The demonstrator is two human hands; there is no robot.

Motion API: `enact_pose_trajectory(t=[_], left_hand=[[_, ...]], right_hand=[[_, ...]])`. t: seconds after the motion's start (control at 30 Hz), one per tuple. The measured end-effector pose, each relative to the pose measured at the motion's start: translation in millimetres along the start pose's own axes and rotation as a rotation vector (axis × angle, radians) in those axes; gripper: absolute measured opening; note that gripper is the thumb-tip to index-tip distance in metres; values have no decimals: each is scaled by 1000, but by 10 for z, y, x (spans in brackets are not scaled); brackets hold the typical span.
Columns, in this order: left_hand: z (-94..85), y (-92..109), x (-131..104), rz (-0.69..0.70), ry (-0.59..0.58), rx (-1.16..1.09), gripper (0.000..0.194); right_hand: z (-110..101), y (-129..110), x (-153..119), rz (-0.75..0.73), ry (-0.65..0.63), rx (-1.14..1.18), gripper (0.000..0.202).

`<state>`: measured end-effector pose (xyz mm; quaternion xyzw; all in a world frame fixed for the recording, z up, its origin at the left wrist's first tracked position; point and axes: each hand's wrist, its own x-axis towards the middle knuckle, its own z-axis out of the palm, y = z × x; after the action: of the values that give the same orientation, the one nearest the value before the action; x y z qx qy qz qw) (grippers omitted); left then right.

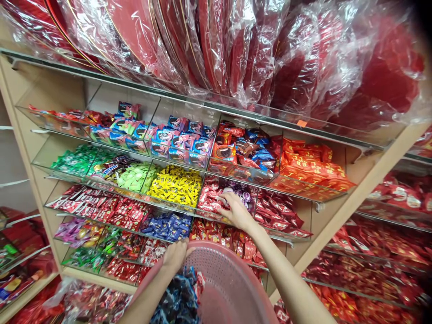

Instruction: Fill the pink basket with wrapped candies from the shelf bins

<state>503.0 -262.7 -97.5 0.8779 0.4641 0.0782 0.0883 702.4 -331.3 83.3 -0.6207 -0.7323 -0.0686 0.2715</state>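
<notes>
My left hand [176, 254] is closed over the far rim of a pink perforated plastic basket [226, 288]. Dark blue wrapped candies [180, 297] lie in the basket's left part, with a few red and white wrappers beside them. My right hand [235, 209] reaches into a clear shelf compartment. Its fingers are apart, at the red and white wrapped candies [209, 193], and nothing shows held in them. Purple round-wrapped candies [245, 194] sit just behind this hand.
Yellow candies [175, 185] fill the compartment to the left, and dark red packets [276, 209] the one to the right. Clear shelf fronts and dividers edge each row. Plastic-wrapped red items [216, 45] stand on the top shelf. More candy shelves [367, 243] are on the right.
</notes>
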Motion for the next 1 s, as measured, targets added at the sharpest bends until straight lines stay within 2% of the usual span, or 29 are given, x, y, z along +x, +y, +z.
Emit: enact_pose_trajectory(t=[0.13, 0.3, 0.47, 0.73, 1.0], left_hand=[[-1, -3, 12, -14, -29, 3, 44], [6, 4, 17, -23, -37, 3, 45], [8, -4, 15, -16, -29, -8, 45], [3, -13, 24, -5, -28, -5, 45], [-33, 15, 25, 10, -39, 40, 46]], right_hand=[[98, 95, 162, 25, -127, -102, 30], [161, 154, 257, 29, -181, -169, 35], [143, 169, 320, 60, -211, -149, 32], [171, 270, 256, 3, -88, 35, 29], [157, 221, 190, 41, 147, 234, 33]])
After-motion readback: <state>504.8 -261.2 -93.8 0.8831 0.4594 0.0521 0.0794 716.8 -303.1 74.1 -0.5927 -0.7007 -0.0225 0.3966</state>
